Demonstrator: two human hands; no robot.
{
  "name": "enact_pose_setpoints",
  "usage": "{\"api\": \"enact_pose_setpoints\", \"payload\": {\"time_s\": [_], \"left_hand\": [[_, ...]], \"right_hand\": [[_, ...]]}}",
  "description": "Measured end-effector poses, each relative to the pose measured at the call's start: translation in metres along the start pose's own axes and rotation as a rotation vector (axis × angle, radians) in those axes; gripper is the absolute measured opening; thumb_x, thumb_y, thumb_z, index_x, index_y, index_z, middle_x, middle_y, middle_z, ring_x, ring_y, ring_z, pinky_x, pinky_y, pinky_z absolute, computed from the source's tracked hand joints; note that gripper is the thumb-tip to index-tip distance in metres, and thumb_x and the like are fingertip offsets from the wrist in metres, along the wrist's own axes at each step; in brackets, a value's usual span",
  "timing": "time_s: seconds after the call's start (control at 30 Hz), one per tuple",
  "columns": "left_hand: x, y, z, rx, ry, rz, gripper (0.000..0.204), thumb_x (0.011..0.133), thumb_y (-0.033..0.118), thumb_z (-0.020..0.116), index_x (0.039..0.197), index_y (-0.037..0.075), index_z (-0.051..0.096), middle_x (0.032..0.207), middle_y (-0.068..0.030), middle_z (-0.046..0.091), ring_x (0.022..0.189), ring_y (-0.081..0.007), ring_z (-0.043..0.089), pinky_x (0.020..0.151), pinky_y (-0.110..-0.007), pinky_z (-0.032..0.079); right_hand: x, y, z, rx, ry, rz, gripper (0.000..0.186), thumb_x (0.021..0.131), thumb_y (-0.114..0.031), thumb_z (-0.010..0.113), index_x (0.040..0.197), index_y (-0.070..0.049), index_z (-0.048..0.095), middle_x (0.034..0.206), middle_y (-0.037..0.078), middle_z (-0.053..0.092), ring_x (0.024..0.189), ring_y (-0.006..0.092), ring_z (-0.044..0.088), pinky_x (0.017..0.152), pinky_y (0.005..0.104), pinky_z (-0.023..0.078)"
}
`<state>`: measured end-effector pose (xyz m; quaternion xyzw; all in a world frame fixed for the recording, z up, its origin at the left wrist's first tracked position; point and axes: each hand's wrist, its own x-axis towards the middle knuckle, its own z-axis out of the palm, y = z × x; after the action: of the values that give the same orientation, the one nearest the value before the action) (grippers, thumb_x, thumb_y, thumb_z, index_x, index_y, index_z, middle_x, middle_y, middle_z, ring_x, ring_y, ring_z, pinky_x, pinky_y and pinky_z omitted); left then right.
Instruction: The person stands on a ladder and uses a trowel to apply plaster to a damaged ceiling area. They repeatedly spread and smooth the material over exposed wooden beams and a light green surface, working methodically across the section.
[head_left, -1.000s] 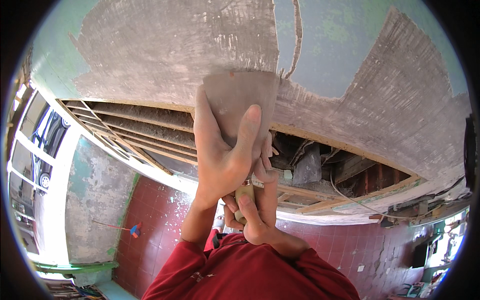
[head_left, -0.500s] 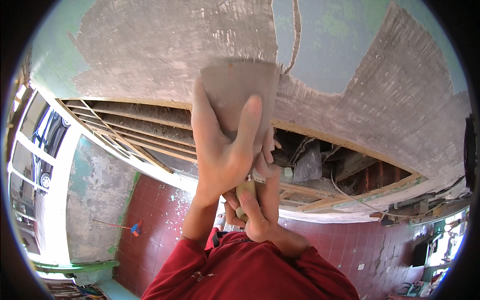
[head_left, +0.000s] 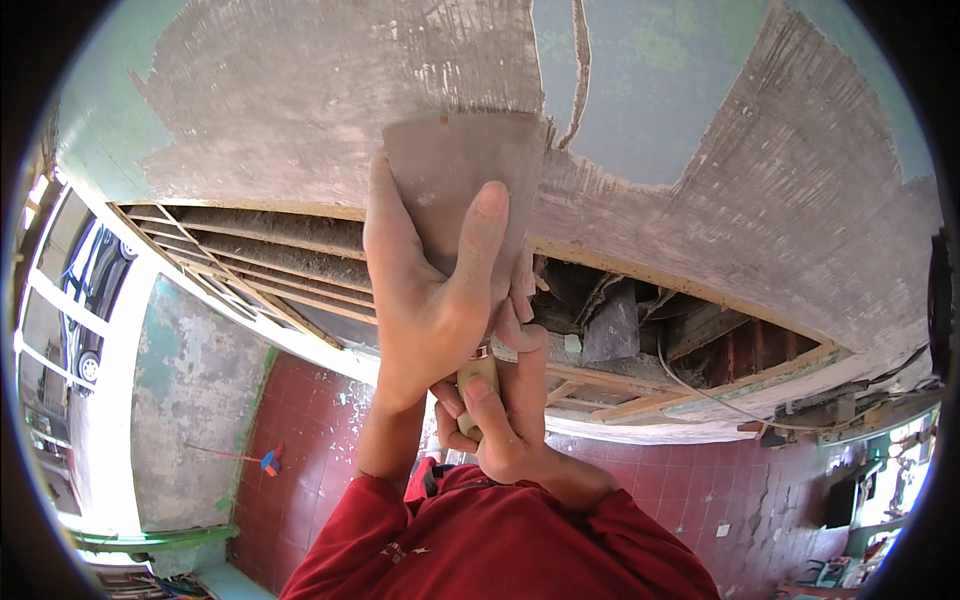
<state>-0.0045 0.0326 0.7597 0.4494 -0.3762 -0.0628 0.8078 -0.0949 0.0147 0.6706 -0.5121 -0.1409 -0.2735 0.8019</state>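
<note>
A wide scraper with a broad grey blade (head_left: 450,150) is held up against the ceiling (head_left: 330,90), where brownish-grey patches show through green-blue paint. My left hand (head_left: 430,305) presses on the blade, its thumb lying across the face and its fingers along the left edge. Below it, my right hand (head_left: 510,435) wraps round the pale yellow handle (head_left: 477,378), with some fingers reaching up behind the blade. The blade's front edge meets a bare patch, left of a strip of remaining blue-green paint (head_left: 640,90) with a crack running through it.
Openings in the ceiling expose wooden battens (head_left: 290,245) on the left and a dark cavity with a hanging grey scrap (head_left: 610,325) on the right. A loose cable (head_left: 700,390) dangles there. Paint flakes dot the red tiled floor (head_left: 300,420), where a blue-and-red broom head (head_left: 271,461) lies.
The whole view has shifted slightly left and up. Both hands keep the same grip, and the blade stays at nearly the same spot on the ceiling.
</note>
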Motion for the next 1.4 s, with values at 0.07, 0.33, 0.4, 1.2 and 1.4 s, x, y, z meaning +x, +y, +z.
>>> {"api": "enact_pose_setpoints", "payload": {"time_s": [0.07,0.33,0.4,1.2,1.4], "left_hand": [[-0.003,-0.005,0.000,-0.003,0.015,0.008,0.027,0.094,0.004,0.056,0.110,-0.004,0.035,0.073,-0.0119,0.055,0.048,-0.0142,0.054,0.036,-0.025,0.041],[0.003,0.001,0.001,-0.010,0.004,0.005,0.031,0.094,0.003,0.056,0.113,-0.005,0.033,0.072,-0.0117,0.055,0.047,-0.0141,0.054,0.036,-0.025,0.041],[-0.001,0.001,0.001,0.001,0.020,-0.008,0.033,0.094,0.003,0.056,0.115,-0.006,0.032,0.073,-0.0118,0.055,0.047,-0.0141,0.054,0.036,-0.025,0.041],[-0.005,-0.005,0.002,0.050,0.007,0.032,0.032,0.093,0.004,0.056,0.113,-0.008,0.034,0.073,-0.0118,0.056,0.049,-0.0131,0.056,0.038,-0.024,0.043],[0.004,0.008,0.004,0.054,-0.009,0.031,0.031,0.093,0.005,0.056,0.113,-0.008,0.036,0.077,-0.0124,0.057,0.050,-0.0128,0.056,0.039,-0.024,0.043]], "right_hand": [[-0.002,0.001,0.000,-0.031,0.088,0.044,0.061,0.095,-0.009,0.034,0.144,-0.011,-0.001,0.078,0.009,0.049,0.040,0.0049,0.036,0.036,0.0178,0.029],[0.004,-0.003,-0.004,-0.075,0.018,-0.002,0.059,0.096,-0.013,0.035,0.145,-0.012,0.001,0.082,0.012,0.050,0.039,0.0051,0.038,0.036,0.0171,0.028],[0.001,-0.002,-0.003,-0.083,0.021,0.000,0.057,0.096,-0.013,0.034,0.144,-0.012,0.003,0.083,0.013,0.050,0.038,0.0050,0.038,0.036,0.0169,0.029],[-0.005,-0.007,-0.007,-0.020,0.024,0.045,0.039,0.101,-0.009,0.033,0.135,-0.013,0.014,0.091,0.011,0.049,0.053,0.0067,0.041,0.042,0.0193,0.033],[0.006,-0.013,-0.010,-0.004,-0.055,0.046,0.044,0.101,-0.010,0.034,0.139,-0.013,0.011,0.090,0.011,0.049,0.054,0.0063,0.041,0.042,0.0191,0.033]]}}
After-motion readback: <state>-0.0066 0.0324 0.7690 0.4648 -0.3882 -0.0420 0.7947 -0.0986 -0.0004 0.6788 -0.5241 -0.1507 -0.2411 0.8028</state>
